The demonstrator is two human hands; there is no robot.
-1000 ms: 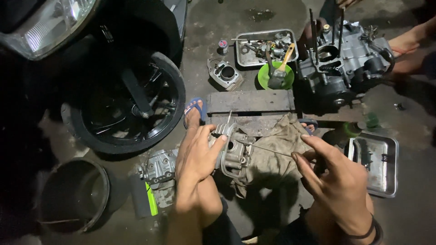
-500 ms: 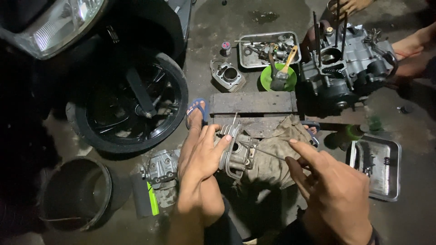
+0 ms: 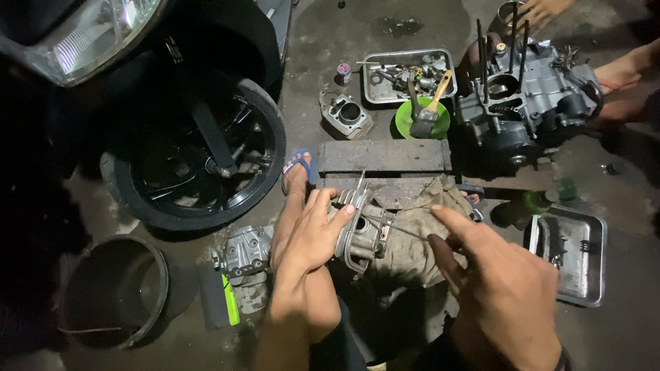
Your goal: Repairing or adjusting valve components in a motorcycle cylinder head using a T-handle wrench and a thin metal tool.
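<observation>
— What's in the hands?

— The left hand (image 3: 313, 237) is spread over a finned metal cylinder block (image 3: 357, 230), fingers curled on its top, steadying it. The block lies on a dirty rag (image 3: 423, 240) on the concrete floor (image 3: 330, 41), just in front of a wooden plank (image 3: 385, 156).

— And the other one?

— The right hand (image 3: 498, 288) pinches a thin metal rod (image 3: 399, 230) between thumb and forefinger, its tip at the block's side. I can't tell whether the tip goes into it.

— What's around them?

— A foot in a blue sandal (image 3: 299, 168) beside the plank's left end. A cylinder head (image 3: 244, 253) lies left of the wrist, a dark bucket (image 3: 113, 288) farther left, and a scooter's front wheel (image 3: 199, 148) above that. Beyond the plank: another cylinder (image 3: 346, 113), a steel tray of small parts (image 3: 407, 72), a green bowl (image 3: 412, 127) with a paintbrush (image 3: 430, 110) in it, and an engine crankcase (image 3: 522, 103) with studs upright. A second steel tray (image 3: 574, 257) sits at right.
</observation>
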